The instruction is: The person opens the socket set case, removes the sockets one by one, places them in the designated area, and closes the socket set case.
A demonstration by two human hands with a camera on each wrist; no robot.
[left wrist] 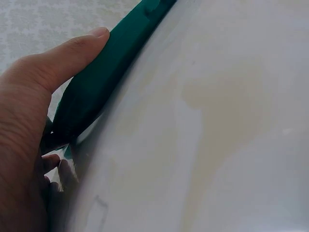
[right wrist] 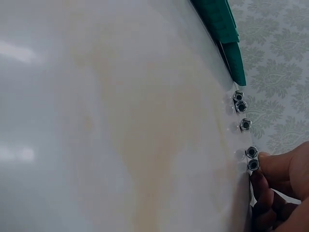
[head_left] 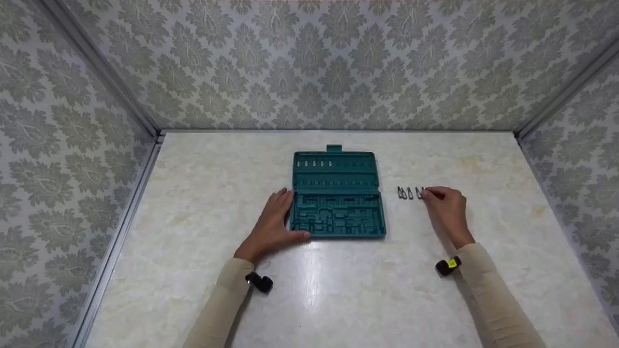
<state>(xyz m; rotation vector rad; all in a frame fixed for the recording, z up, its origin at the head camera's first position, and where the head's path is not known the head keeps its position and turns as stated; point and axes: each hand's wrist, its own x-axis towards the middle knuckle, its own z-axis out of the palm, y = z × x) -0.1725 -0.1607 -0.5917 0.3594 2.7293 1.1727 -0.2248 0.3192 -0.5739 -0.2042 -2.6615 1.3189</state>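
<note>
An opened green plastic tool case (head_left: 338, 216) lies on the table with its moulded slots facing up. Against its near left corner rests my left hand (head_left: 273, 224), the thumb stretched along the front edge and the fingers against the left side. In the left wrist view the thumb lies straight on the wall of the case (left wrist: 104, 65). To the right of the case, my right hand (head_left: 447, 208) pinches the rightmost of several metal nut driver bits (head_left: 410, 193) between thumb and fingertips. The right wrist view shows the hollow socket end of this nut driver bit (right wrist: 253, 165) facing the camera.
Several small silver pieces (head_left: 314, 164) sit in a row in the far half of the case. A latch tab (head_left: 334, 148) sticks out from its far edge. Patterned walls (head_left: 309, 72) enclose the pale marbled table (head_left: 203, 193) at the back and both sides.
</note>
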